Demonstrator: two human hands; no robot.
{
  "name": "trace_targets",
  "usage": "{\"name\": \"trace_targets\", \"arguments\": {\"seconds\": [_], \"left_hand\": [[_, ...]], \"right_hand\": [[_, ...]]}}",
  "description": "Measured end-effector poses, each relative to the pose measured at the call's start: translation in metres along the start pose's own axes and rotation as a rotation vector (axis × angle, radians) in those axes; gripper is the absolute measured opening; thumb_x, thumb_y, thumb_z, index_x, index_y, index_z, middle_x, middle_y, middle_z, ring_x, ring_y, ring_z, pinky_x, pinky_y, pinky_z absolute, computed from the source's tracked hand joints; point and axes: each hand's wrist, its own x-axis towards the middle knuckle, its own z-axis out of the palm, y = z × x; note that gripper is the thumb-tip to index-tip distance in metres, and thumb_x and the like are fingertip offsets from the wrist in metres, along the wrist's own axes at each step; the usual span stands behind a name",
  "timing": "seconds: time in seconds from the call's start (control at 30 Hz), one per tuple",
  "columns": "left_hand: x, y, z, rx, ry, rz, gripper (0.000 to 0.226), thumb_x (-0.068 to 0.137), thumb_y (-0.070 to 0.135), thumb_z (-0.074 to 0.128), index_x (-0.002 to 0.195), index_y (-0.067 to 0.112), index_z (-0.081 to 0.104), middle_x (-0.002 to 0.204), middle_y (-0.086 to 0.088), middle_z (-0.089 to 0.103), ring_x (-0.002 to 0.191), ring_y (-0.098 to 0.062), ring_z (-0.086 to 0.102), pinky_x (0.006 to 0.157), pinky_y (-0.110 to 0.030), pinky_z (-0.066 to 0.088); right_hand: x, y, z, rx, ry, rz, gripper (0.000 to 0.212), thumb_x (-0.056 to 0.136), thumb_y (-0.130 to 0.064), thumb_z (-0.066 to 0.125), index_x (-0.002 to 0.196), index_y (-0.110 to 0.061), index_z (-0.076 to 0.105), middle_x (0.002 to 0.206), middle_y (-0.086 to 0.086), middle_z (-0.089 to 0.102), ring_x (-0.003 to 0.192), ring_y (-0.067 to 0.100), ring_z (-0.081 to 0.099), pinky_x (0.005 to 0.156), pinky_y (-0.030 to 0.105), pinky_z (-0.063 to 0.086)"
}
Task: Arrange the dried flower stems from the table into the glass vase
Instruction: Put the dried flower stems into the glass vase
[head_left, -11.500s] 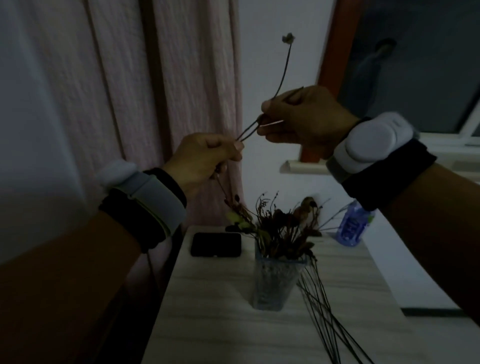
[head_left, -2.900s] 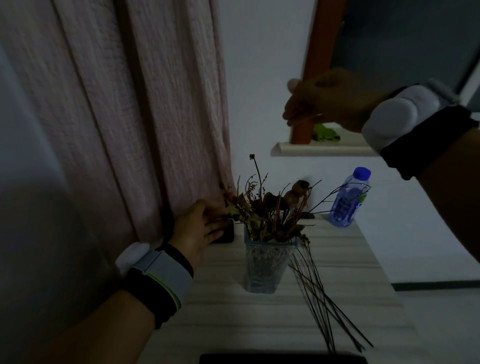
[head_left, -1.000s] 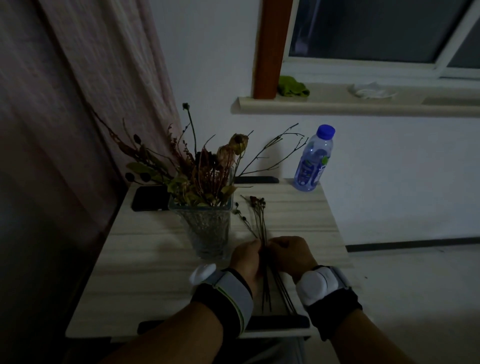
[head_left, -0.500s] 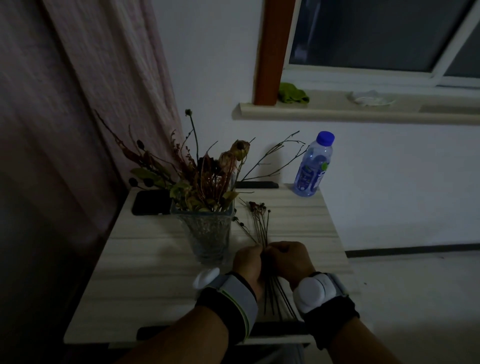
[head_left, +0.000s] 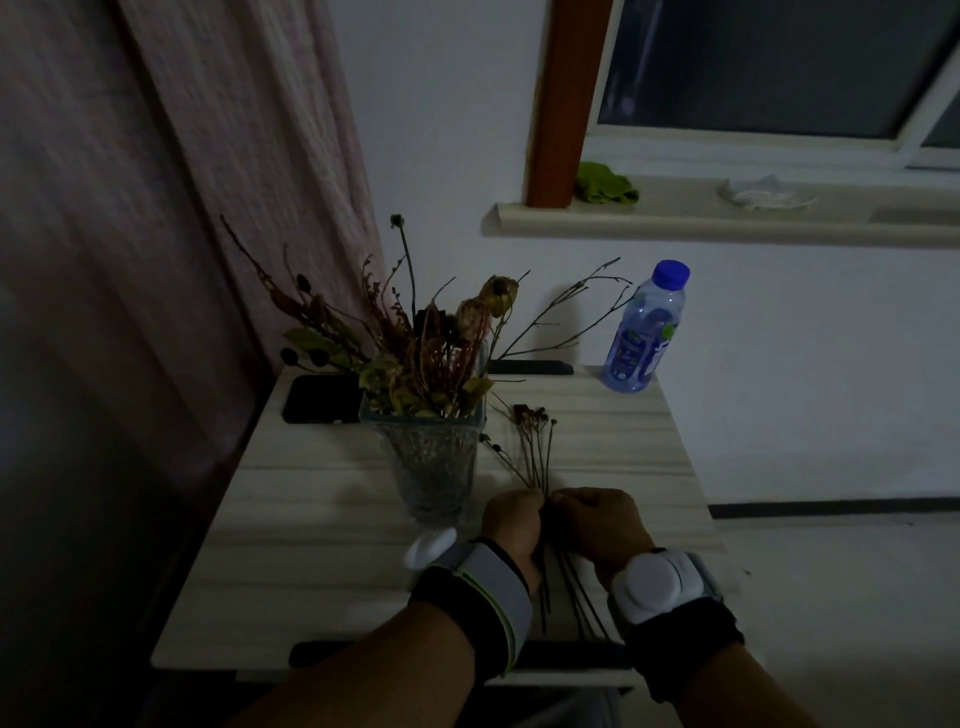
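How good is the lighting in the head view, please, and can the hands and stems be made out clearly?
In the head view the room is dim, so the left hand and right hand read dark; the loose stems show thin but distinct on the pale table; the glass vase is fairly sharp; the curtain looks soft; wide-angle bending tilts the window frame.

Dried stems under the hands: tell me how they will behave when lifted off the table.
The dried stems look thin and wiry, so they will probably be light and flex or splay rather than stay together. Their small dark heads look brittle and may shed or snap. Both the left hand and the right hand are gathering them beside the glass vase, which suggests loose strands slip apart easily.
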Motion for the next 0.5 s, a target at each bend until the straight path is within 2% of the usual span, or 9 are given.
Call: {"name": "trace_targets", "arguments": {"seconds": [0.1, 0.2, 0.27, 0.4, 0.5], "left_hand": [[0.003, 0.0, 0.003, 0.021, -0.001, 0.037, 0.026, 0.097, 0.017, 0.052, 0.115, 0.002, 0.065, 0.116, -0.019, 0.065, 0.104, -0.035, 0.062, 0.096, -0.048, 0.05], [0.003, 0.0, 0.004, 0.066, -0.006, 0.06, 0.019, 0.096, 0.012, 0.052, 0.102, 0.005, 0.068, 0.111, -0.019, 0.066, 0.1, -0.036, 0.063, 0.095, -0.048, 0.051], [0.005, -0.001, 0.004, 0.067, 0.005, 0.075, 0.019, 0.095, 0.007, 0.052, 0.105, 0.002, 0.068, 0.108, -0.02, 0.067, 0.098, -0.038, 0.064, 0.092, -0.048, 0.053], [0.004, -0.001, 0.006, 0.062, -0.002, 0.068, 0.024, 0.094, 0.0, 0.048, 0.107, 0.002, 0.068, 0.102, -0.022, 0.068, 0.09, -0.039, 0.066, 0.076, -0.043, 0.058], [0.0, 0.001, 0.007, -0.002, -0.036, 0.031, 0.026, 0.094, 0.0, 0.046, 0.108, 0.0, 0.068, 0.1, -0.023, 0.07, 0.079, -0.035, 0.066, 0.069, -0.04, 0.055]], "right_hand": [[-0.003, -0.003, -0.002, -0.006, 0.003, -0.019, 0.011, 0.089, -0.011, 0.068, 0.092, -0.008, 0.077, 0.078, 0.009, 0.073, 0.082, 0.029, 0.071, 0.081, 0.04, 0.059], [-0.007, -0.006, -0.003, 0.043, -0.007, -0.009, 0.011, 0.089, -0.007, 0.066, 0.088, -0.008, 0.077, 0.082, 0.016, 0.074, 0.083, 0.034, 0.071, 0.082, 0.046, 0.059], [-0.012, -0.009, -0.004, 0.099, -0.022, 0.004, 0.015, 0.091, -0.005, 0.064, 0.081, -0.01, 0.075, 0.083, 0.019, 0.073, 0.083, 0.036, 0.071, 0.081, 0.047, 0.059], [-0.025, -0.019, -0.005, 0.134, -0.072, -0.012, 0.019, 0.094, -0.008, 0.06, 0.08, -0.011, 0.073, 0.075, 0.01, 0.072, 0.068, 0.019, 0.069, 0.058, 0.026, 0.055], [-0.032, -0.026, -0.008, 0.131, -0.067, -0.011, 0.019, 0.095, -0.01, 0.059, 0.081, -0.009, 0.073, 0.076, 0.01, 0.073, 0.06, 0.013, 0.067, 0.054, 0.024, 0.051]]}}
